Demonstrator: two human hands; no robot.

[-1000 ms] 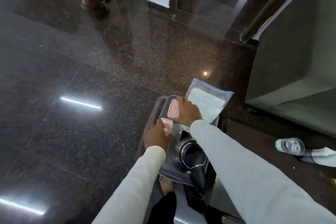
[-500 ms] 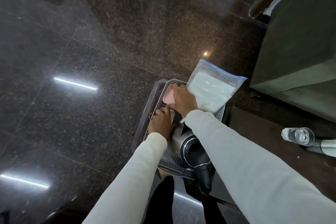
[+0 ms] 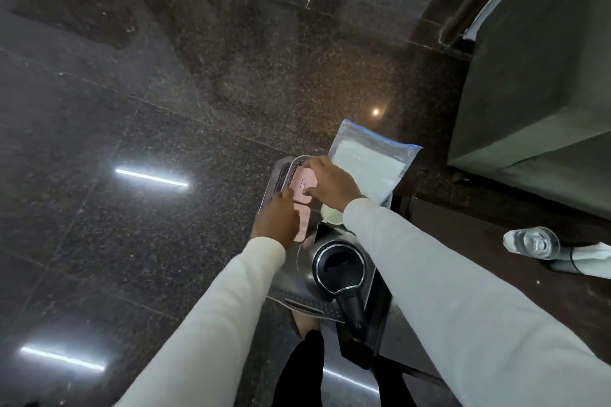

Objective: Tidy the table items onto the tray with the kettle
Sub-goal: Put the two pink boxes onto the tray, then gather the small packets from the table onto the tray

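A metal tray (image 3: pixel 307 304) sits at the table's left end with a steel kettle (image 3: pixel 339 266) on its near half. Two pink packets lie on the tray's far half. My right hand (image 3: pixel 330 183) grips the upper pink packet (image 3: pixel 304 187), thumb on its near edge. My left hand (image 3: pixel 276 218) rests on the lower pink packet (image 3: pixel 301 225) and covers its left side. A small white cup (image 3: pixel 332 213) shows between my right wrist and the kettle. A clear plastic bag (image 3: pixel 367 165) with white contents leans over the tray's far right corner.
A clear water bottle (image 3: pixel 532 243) lies on its side on the dark table (image 3: pixel 479 241) to the right, next to white paper. A grey sofa (image 3: pixel 545 76) stands beyond the table. Polished dark floor (image 3: pixel 148 109) lies left of the tray.
Both hands have stayed over the tray's far half, pressing the pink packets flat. The white cup has come into view by my right wrist.
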